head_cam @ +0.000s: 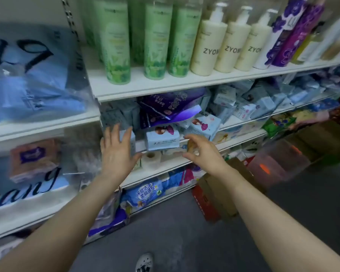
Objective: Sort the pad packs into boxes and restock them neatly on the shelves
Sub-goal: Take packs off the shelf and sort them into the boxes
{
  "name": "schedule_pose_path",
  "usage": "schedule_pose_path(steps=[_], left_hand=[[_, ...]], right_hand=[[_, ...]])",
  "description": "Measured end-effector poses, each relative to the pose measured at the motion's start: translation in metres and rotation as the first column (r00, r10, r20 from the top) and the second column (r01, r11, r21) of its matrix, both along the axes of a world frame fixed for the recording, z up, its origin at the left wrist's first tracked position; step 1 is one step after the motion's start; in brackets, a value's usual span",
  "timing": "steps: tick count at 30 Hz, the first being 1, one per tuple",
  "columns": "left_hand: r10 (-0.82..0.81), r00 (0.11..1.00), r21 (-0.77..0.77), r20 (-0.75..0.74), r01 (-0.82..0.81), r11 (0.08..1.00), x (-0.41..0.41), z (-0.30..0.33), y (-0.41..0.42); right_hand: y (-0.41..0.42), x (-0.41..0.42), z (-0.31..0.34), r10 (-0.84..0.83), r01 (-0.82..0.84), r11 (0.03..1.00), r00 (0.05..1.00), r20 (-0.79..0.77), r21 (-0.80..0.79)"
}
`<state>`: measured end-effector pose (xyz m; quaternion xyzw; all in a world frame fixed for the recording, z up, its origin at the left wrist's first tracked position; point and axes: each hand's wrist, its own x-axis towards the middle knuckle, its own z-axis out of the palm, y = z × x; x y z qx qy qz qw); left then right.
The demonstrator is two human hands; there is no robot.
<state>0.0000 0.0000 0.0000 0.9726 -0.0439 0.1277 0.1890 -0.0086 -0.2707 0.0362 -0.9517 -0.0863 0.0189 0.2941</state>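
Note:
Both my hands reach toward the middle shelf (243, 122), where pad packs lie jumbled. My left hand (117, 152) has its fingers spread and straight, in front of a light blue pad pack (129, 137) at the shelf's left end. My right hand (201, 154) hovers with loosely curled fingers just right of another light blue pack with a cartoon girl (162, 137), holding nothing. A third such pack (203, 125) lies behind it, under a large purple pack (171, 107). More pale blue packs (249, 103) are heaped further right.
Green bottles (118, 40) and cream pump bottles (208, 48) stand on the shelf above. Tissue rolls (151, 160) sit on the shelf below. Cardboard boxes (222, 193) and a clear plastic bin (279, 163) stand on the floor at the right. Bagged goods (28, 75) fill the left shelves.

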Motion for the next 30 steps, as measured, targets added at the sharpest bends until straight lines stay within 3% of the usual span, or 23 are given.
schedule_pose_path(steps=[2, 6, 14, 21, 24, 27, 30], left_hand=[[0.124, 0.983, 0.02, -0.134, -0.122, 0.992, 0.007, 0.002, -0.004], [0.273, 0.933, 0.007, -0.236, -0.279, 0.96, 0.024, -0.01, -0.01], [0.501, 0.843, -0.131, -0.197, -0.529, 0.838, 0.037, -0.012, -0.043], [0.594, 0.793, -0.21, -0.135, -0.609, 0.765, -0.029, -0.011, -0.088], [0.638, 0.763, -0.241, -0.109, -0.642, 0.728, -0.066, -0.014, -0.11], [0.644, 0.762, -0.297, -0.068, -0.632, 0.716, -0.098, -0.018, -0.137], [0.641, 0.764, -0.323, -0.073, -0.626, 0.709, -0.119, -0.023, -0.164]], right_hand=[[0.003, 0.01, -0.002, -0.013, 0.013, 1.0, 1.0, -0.013, -0.003], [0.006, 0.033, -0.015, 0.03, -0.032, 0.999, 0.999, -0.039, -0.04], [-0.02, 0.055, -0.038, 0.167, -0.167, 0.986, 0.984, -0.064, 0.005], [-0.065, 0.059, -0.032, 0.203, -0.203, 0.979, 0.979, -0.006, 0.003], [-0.087, 0.063, -0.032, 0.13, -0.129, 0.991, 0.988, 0.083, -0.02], [-0.107, 0.068, -0.035, -0.075, 0.068, 0.997, 0.984, 0.162, 0.045], [-0.122, 0.078, -0.042, -0.304, 0.301, 0.945, 0.953, 0.006, 0.131]])
